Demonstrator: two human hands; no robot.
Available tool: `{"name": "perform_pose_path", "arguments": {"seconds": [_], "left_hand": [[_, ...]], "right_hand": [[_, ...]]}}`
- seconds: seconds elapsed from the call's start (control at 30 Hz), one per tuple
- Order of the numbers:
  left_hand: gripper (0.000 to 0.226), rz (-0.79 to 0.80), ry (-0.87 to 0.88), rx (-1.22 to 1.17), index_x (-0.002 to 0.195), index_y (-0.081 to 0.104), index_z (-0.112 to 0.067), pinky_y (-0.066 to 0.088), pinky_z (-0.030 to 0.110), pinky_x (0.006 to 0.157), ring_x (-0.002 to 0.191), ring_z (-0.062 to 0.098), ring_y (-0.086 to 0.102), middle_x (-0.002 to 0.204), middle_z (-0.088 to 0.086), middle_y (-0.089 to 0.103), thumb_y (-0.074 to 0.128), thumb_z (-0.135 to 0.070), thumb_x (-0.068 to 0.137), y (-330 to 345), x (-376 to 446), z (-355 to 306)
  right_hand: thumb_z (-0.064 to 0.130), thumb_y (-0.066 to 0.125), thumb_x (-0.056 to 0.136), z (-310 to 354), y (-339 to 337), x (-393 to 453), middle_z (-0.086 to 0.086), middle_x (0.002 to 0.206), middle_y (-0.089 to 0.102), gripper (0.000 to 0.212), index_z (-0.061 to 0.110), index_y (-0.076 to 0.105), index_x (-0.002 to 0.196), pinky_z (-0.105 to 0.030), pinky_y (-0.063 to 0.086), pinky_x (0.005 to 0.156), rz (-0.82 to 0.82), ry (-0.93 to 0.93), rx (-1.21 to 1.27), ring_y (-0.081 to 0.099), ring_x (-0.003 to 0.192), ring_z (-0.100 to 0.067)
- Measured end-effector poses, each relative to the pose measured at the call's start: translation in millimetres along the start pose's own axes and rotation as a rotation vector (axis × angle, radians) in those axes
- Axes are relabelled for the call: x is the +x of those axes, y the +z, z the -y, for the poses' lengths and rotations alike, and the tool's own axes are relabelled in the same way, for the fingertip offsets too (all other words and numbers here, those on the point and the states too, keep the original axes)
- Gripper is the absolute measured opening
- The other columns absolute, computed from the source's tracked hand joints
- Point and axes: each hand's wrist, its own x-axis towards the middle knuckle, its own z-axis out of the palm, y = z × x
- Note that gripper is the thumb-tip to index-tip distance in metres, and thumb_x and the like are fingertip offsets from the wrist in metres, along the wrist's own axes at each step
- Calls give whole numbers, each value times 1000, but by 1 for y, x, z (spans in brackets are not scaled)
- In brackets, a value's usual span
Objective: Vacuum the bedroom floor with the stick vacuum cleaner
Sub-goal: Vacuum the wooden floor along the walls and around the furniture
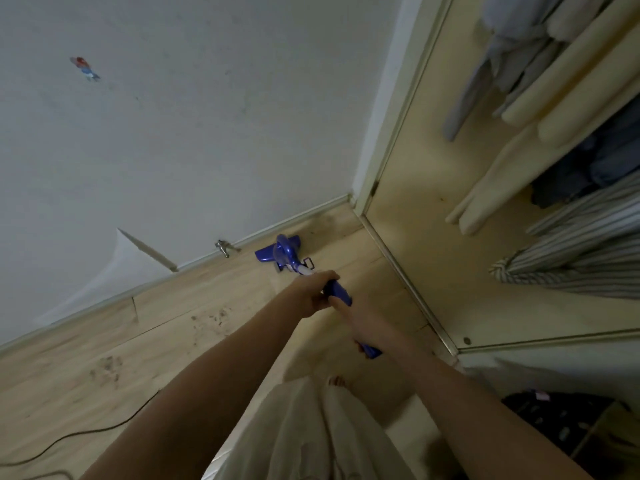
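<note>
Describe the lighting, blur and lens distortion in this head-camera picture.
Head view: dim, flat indoor light, warmer on the wardrobe side; wide-angle bending curves the skirting board and tilts the wall; the left hand, right hand and blue vacuum cleaner look soft, edges smeared; the hanging clothes at right are blurred too.

vacuum shaft (337, 292) hidden under both hands, cable (86, 433) cut off — perhaps its cord

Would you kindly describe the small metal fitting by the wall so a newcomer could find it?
Follow the white wall down to its skirting board. Left of the blue vacuum head, a small metal fitting juts over the floor, the only silvery thing there.
</note>
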Motion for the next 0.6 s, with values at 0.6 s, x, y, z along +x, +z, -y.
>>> {"name": "perform_pose_path", "arguments": {"seconds": [0.6], "left_hand": [[17, 73, 10, -70, 93, 52, -7, 56, 33, 80, 84, 24, 66, 97, 18, 66, 66, -13, 88, -24, 15, -14]], "right_hand": [[48, 40, 100, 21, 1, 19, -3, 73, 51, 37, 12, 48, 108, -28, 44, 48, 15, -49, -26, 49, 54, -15]]}}
